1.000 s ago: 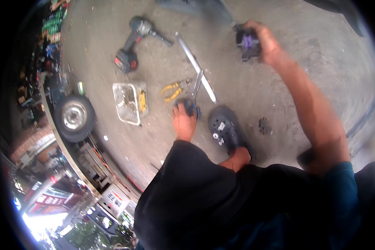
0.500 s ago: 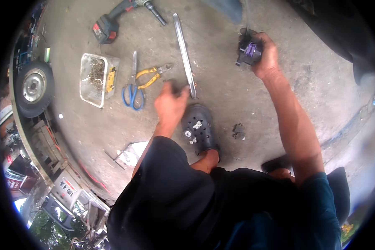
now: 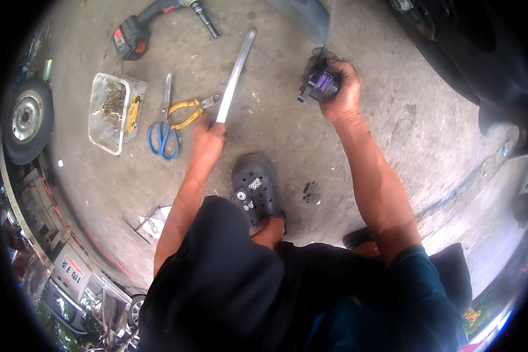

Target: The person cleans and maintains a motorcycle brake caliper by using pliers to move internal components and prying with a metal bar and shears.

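My left hand (image 3: 208,142) is closed around the near end of a long silver tire lever (image 3: 239,70), whose rounded far end points away and slightly right. Farther right, my right hand (image 3: 346,92) grips a black plug connector (image 3: 312,91) with a purple clip. A thin cable or hose runs up from behind the connector. Just beside my left hand lie yellow-handled cutting pliers (image 3: 186,120), and left of them are scissors (image 3: 163,141) with blue handles. My right fingertips are partly hidden behind the connector.
A clear plastic box (image 3: 92,126) of small metal fasteners stands at left. Behind it lies a cordless impact wrench (image 3: 130,41) with a long socket. A small black part (image 3: 312,192) rests right of my clog (image 3: 258,182). A wheel (image 3: 26,120) is at far left; dark bodywork (image 3: 469,53) overhangs the right.
My left hand has taken hold of the tire lever, which has swung to lean the other way. The connector stays in my right hand. The whole view has shifted somewhat.
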### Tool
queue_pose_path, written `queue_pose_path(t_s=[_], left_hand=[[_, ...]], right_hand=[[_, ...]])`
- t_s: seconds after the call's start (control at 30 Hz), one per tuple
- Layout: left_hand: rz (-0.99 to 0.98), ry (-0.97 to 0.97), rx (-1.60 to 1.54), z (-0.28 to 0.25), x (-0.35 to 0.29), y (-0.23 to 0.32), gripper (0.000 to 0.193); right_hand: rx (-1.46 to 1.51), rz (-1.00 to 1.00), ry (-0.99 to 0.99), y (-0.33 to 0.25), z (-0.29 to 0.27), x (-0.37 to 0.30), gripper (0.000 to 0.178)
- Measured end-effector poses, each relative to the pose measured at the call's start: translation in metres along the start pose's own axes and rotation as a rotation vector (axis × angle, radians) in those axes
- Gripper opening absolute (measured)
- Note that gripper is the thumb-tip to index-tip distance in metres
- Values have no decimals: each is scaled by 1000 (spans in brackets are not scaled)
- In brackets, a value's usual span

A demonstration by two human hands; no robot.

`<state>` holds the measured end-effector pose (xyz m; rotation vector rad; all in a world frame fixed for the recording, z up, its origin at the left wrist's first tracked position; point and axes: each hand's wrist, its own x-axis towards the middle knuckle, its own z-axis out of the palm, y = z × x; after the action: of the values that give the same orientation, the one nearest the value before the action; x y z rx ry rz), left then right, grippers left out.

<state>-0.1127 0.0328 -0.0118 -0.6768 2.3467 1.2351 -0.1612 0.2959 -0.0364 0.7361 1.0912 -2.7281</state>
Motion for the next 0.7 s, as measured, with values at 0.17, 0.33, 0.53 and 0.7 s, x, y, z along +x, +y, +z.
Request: queue_pose_path(t_s=[0.17,0.33,0.53,0.7], left_hand=[[74,-137,-199,-47,-62,-9,27],[144,-181,65,-88,-123,-9,24],[134,-411,-90,-60,-126,9,38],[40,-422,-79,-53,-127,19,36]], right_hand=[[-3,-3,-38,3,4,1,38],[-40,-67,-38,10,1,9,38],[-43,-107,29,12,3,11,38],[-43,-80,-3,13,5,8,38]])
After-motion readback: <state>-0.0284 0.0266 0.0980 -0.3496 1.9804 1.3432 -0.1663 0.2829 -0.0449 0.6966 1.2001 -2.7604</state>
